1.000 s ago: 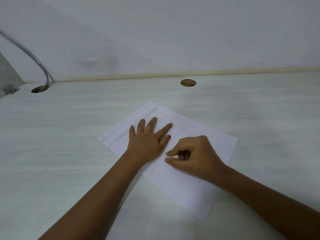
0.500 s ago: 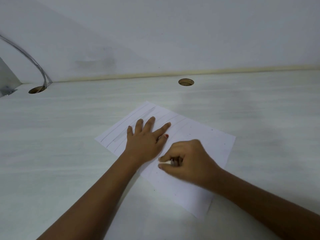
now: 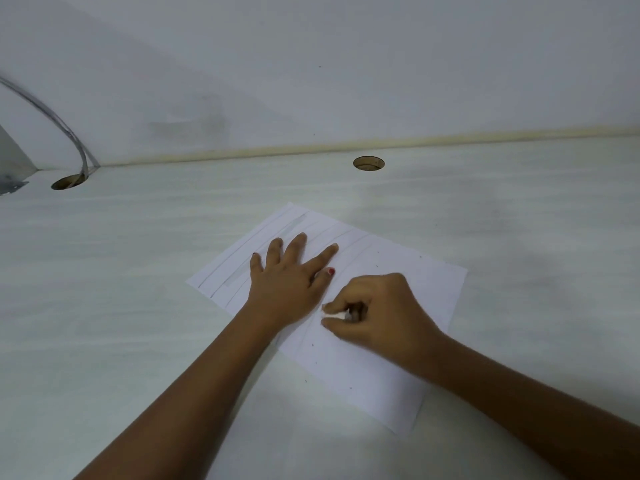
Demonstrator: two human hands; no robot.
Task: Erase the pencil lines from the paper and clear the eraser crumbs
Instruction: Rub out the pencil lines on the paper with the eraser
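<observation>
A: Where is the paper (image 3: pixel 398 341)?

B: Flat on the pale desk (image 3: pixel 138 271), turned at a slant, well in front of the round cable hole (image 3: pixel 369 163). Pencil lines (image 3: pixel 242 261) show on the end of the paper nearest that hole.

A: And the hands?

B: The left hand (image 3: pixel 289 282) lies palm down on the paper, fingers spread wide, holding nothing, over the lined end. The right hand (image 3: pixel 377 313) sits just beside it, on the side of the paper farther from the hole, curled tight around a small white eraser (image 3: pixel 333 316) pinched between thumb and forefinger.

A: Crumbs?

B: A few dark specks (image 3: pixel 313 344) lie on the paper near the right hand.
</observation>
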